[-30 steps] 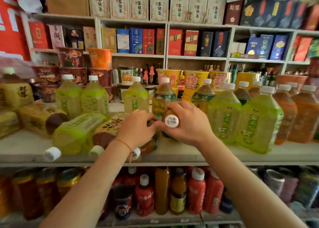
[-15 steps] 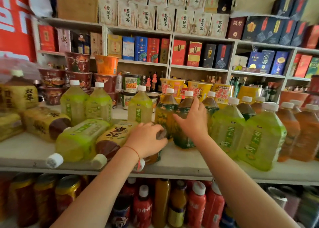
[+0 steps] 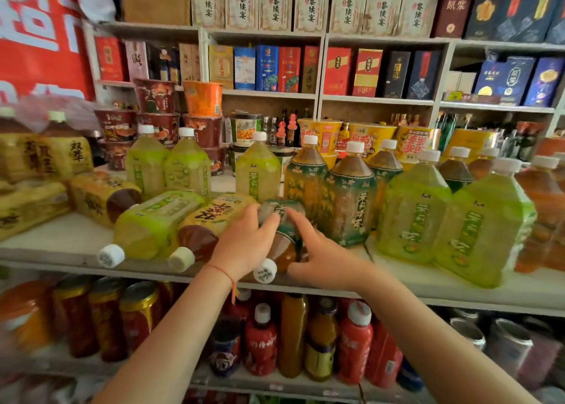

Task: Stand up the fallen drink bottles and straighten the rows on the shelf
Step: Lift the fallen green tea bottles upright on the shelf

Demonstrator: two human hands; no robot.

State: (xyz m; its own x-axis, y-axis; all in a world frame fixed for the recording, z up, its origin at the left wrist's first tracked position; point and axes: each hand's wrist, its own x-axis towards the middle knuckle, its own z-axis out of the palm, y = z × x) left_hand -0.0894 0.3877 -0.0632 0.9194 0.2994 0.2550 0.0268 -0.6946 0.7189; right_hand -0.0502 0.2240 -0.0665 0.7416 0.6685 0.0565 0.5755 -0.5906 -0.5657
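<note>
Both hands on one fallen dark-green tea bottle [image 3: 282, 238] at the shelf's [image 3: 76, 241] near edge: left hand [image 3: 244, 244] and right hand [image 3: 318, 250] fingers wrapped around it, cap [image 3: 264, 271] pointing toward the camera.

Both hands grip a fallen dark-green tea bottle [image 3: 282, 235] on the shelf [image 3: 61, 247], left hand [image 3: 244, 244] and right hand [image 3: 321, 254] either side; two more bottles [image 3: 159, 226] lie toppled beside it
</note>
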